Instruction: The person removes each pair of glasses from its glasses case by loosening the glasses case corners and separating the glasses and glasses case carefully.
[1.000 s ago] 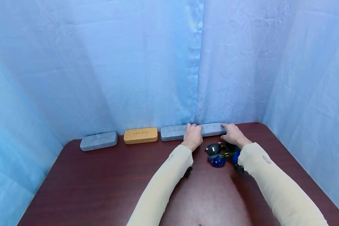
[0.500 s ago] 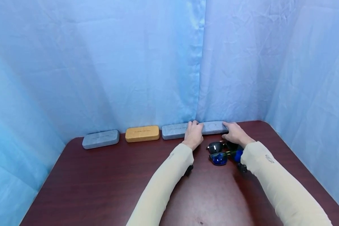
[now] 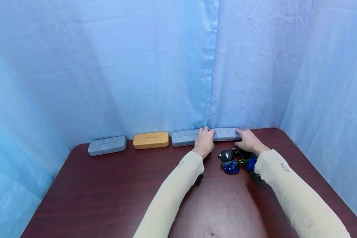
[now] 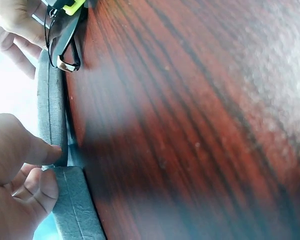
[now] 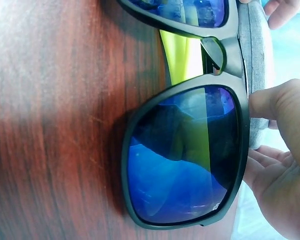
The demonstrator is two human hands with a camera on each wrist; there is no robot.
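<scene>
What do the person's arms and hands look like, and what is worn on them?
Both arms wear long, close-fitting cream sleeves that end at the wrists. The right sleeve bears a small dark printed marking near the forearm; the left sleeve has a fainter one near the wrist. The left hand and right hand are bare: no gloves or rings show.

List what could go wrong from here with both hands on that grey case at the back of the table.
The two pairs of sunglasses lie just in front of the grey case; pulling it forward could knock or scratch them. The left hand grips the case where it meets the next grey case, so that one may get dragged along. The right hand holds only the far end, so the grip may slip.
</scene>
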